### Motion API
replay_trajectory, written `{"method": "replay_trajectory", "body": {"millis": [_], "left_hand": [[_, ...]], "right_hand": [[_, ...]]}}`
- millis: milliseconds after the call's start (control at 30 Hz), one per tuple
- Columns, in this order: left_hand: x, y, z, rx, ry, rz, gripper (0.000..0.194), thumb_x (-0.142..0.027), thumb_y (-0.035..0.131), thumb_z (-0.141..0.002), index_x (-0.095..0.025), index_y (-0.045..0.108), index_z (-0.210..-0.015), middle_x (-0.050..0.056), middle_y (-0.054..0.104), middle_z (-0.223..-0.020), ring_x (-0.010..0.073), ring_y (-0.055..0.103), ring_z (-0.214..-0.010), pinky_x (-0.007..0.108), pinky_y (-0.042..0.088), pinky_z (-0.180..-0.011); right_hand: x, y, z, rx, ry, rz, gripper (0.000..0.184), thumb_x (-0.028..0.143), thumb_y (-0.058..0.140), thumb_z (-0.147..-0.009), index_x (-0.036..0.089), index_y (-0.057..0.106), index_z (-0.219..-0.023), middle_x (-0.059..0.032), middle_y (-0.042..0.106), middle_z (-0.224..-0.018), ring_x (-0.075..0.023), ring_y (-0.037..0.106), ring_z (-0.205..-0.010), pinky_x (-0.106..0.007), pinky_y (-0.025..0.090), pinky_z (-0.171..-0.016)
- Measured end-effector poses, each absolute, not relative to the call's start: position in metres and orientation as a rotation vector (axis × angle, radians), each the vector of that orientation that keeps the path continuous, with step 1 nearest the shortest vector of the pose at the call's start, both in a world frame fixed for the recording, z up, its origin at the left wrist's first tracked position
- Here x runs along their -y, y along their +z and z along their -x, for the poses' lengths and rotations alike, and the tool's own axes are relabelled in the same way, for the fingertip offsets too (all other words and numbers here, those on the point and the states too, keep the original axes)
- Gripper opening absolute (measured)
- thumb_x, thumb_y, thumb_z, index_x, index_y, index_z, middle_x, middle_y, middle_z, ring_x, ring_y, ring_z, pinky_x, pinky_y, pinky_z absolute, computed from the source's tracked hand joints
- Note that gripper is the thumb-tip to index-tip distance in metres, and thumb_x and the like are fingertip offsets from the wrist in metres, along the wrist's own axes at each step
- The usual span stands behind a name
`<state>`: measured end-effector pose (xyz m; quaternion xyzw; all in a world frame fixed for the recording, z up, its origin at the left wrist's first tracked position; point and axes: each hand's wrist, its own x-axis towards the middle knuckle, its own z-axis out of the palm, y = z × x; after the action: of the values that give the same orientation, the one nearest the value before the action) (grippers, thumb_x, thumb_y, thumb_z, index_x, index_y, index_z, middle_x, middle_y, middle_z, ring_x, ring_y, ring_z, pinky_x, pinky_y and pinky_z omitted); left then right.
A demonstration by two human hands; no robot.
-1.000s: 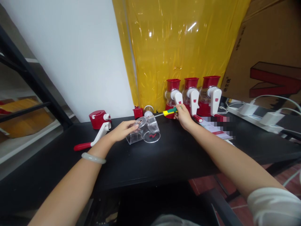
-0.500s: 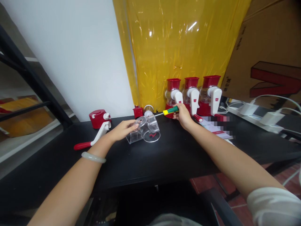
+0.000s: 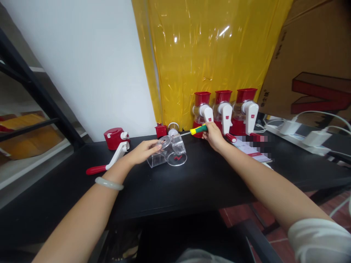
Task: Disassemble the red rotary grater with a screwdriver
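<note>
My left hand [image 3: 145, 150] grips the clear plastic grater housing [image 3: 177, 157], which lies on its side on the black table. A small red piece shows through its round end. In my right hand [image 3: 214, 136] is a screwdriver [image 3: 199, 129] with a green and yellow handle. Its thin shaft points left toward the housing; whether the tip touches it I cannot tell. Just behind the housing are a red hopper part [image 3: 161, 130] and a metal grater drum [image 3: 173, 129]. To the left sit a red base [image 3: 113, 138] and a white crank with a red handle [image 3: 96, 170].
Several assembled red and white rotary graters [image 3: 202, 98] stand at the back right, near a phone-like screen [image 3: 251, 148]. A power strip [image 3: 298, 138] with white plugs and cables lies farther right. Yellow film [image 3: 214, 54] and a cardboard box [image 3: 309, 58] rise behind the black table [image 3: 153, 193].
The screwdriver handle has tilted very slightly in my right hand, and the red piece seen through the housing looks turned. My left hand and the housing stay put.
</note>
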<state>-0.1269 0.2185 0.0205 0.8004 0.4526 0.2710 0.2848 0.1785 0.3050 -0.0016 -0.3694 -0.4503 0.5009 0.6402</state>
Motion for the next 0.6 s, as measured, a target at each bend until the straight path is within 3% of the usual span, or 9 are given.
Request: {"method": "replay_trajectory", "body": {"millis": [133,300,467,600], "left_hand": [[-0.2186,0.0209,0.1267,-1.205,0.722,-2.151,0.046,-0.057,0.052,-0.096,-0.016,0.066,-0.112,0.010,0.073,-0.106,0.0246,0.069,-0.096,0.038,0.054,-0.084],[-0.2186,0.0212,0.1269,-1.197,0.726,-2.172,0.045,-0.057,0.052,-0.096,-0.016,0.066,-0.109,0.009,0.073,-0.104,0.0246,0.069,-0.096,0.039,0.055,-0.085],[-0.2173,0.0220,0.1256,-1.214,0.719,-2.160,0.047,-0.058,0.051,-0.096,-0.016,0.066,-0.111,0.010,0.073,-0.105,0.0251,0.070,-0.096,0.038,0.055,-0.083],[-0.2169,0.0225,0.1254,-1.215,0.726,-2.166,0.048,-0.060,0.052,-0.096,-0.016,0.067,-0.108,0.010,0.073,-0.107,0.0253,0.069,-0.097,0.040,0.055,-0.087]], "right_hand": [[-0.3031,0.0012,-0.1769,0.925,1.221,0.843,0.004,0.026,0.047,-0.088,0.023,0.047,-0.086,0.0071,0.045,-0.056,-0.0094,0.042,-0.042,-0.022,0.042,-0.045],[-0.3046,0.0006,-0.1778,0.907,1.286,0.866,0.014,0.036,0.049,-0.090,0.023,0.047,-0.085,0.0053,0.048,-0.056,-0.0102,0.045,-0.043,-0.023,0.045,-0.047],[-0.3030,-0.0012,-0.1789,0.957,1.238,0.842,0.033,0.053,0.058,-0.090,0.025,0.041,-0.082,0.0106,0.033,-0.051,-0.0068,0.029,-0.037,-0.020,0.037,-0.042],[-0.2965,0.0018,-0.1781,0.990,1.241,0.807,0.034,0.049,0.063,-0.088,0.025,0.041,-0.081,0.0119,0.028,-0.051,-0.0061,0.026,-0.038,-0.018,0.034,-0.041]]}}
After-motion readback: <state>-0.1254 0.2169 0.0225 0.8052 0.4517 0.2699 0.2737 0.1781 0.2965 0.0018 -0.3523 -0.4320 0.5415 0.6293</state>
